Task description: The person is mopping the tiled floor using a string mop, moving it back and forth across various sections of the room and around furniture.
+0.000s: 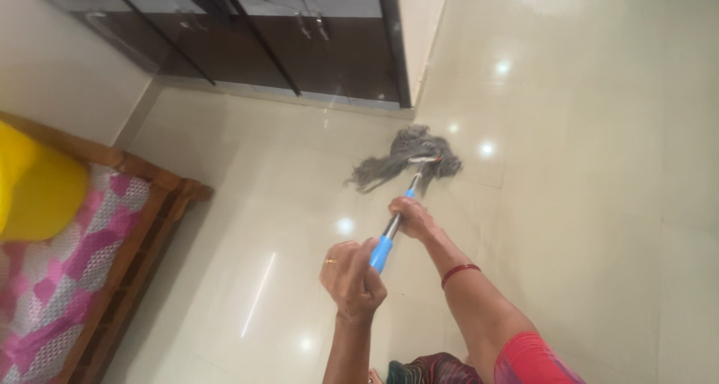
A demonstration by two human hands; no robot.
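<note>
Glossy cream floor (pixel 584 227) tiles fill most of the view, throwing back ceiling lights as bright spots. A dark cabinet (pixel 299 47) stands against the far wall, and a wooden bed (pixel 135 249) with a pink patterned sheet and a yellow pillow (pixel 37 189) sits at the left.

Both hands grip the mop (pixel 408 159). The left hand (pixel 352 279), wearing a ring, is closed in a fist around the blue top of the handle (pixel 383 251). The right hand (pixel 410 218), with a red bangle on its wrist, is wrapped around the shaft lower down, well apart from the left. The grey string head lies spread on the tiles just in front of the cabinet's near corner, its strands trailing to the left.

To mop well from this stance, the lower hand should steer and press while the upper hand only pivots, so the strands stay flat and fanned rather than bunched. Overlapping passes, drawn back toward the feet, would likely avoid streaks on such shiny tile. Near the cabinet base, the head should run along the edge rather than strike it.
</note>
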